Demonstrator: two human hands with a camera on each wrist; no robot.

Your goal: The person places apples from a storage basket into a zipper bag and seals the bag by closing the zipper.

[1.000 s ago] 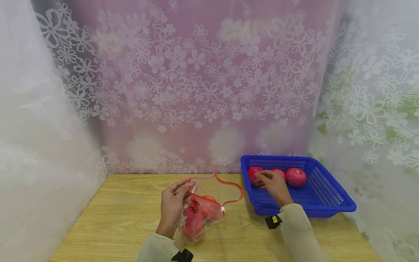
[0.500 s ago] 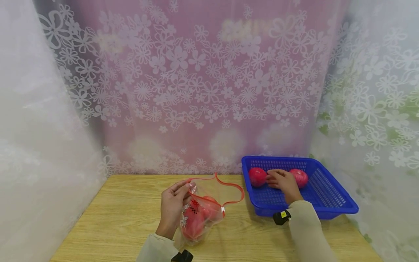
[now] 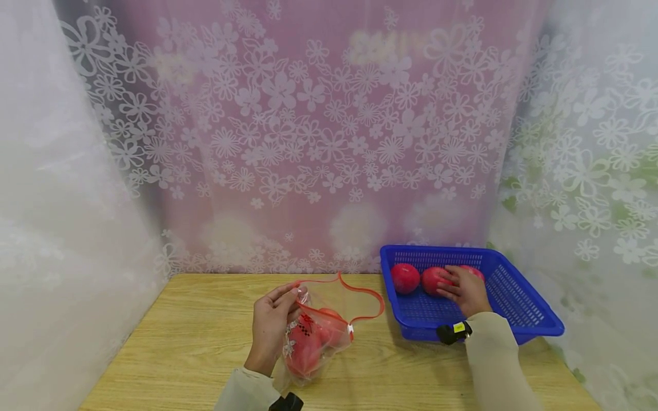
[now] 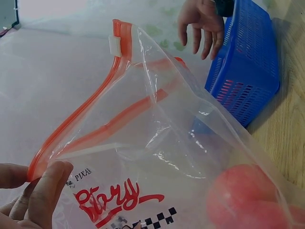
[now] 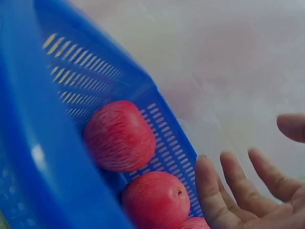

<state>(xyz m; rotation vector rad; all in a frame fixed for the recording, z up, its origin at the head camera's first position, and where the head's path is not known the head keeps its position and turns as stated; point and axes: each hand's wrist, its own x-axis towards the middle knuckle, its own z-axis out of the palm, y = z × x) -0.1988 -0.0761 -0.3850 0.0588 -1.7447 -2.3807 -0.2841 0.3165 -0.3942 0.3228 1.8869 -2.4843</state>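
My left hand point(image 3: 272, 328) pinches the edge of a clear zip bag point(image 4: 157, 138) with an orange-red zip strip, a white slider and red printed lettering. The bag's mouth gapes, and red apples point(image 4: 240, 191) sit at the bottom of it. On the right, my right hand point(image 3: 469, 292) is over the blue basket point(image 3: 534, 329), fingers spread and relaxed, with nothing held. Three apples lie in a row in the basket: a left apple point(image 3: 405, 278), a middle apple point(image 3: 433, 281) overlapped by my fingertips in the head view, and a right apple point(image 3: 474, 272) partly hidden behind the hand.
Both the bag and the basket are on a wood-grain table point(image 3: 195, 331). Behind it hangs a pink curtain point(image 3: 329, 142) with white flowers, and pale sheets enclose both sides. The basket's slatted walls stand higher than its floor all round.
My right hand has moved rightward across the basket, from over the left apple to between the middle and right apples, uncovering the left and middle ones. My left hand and the bag have stayed put.
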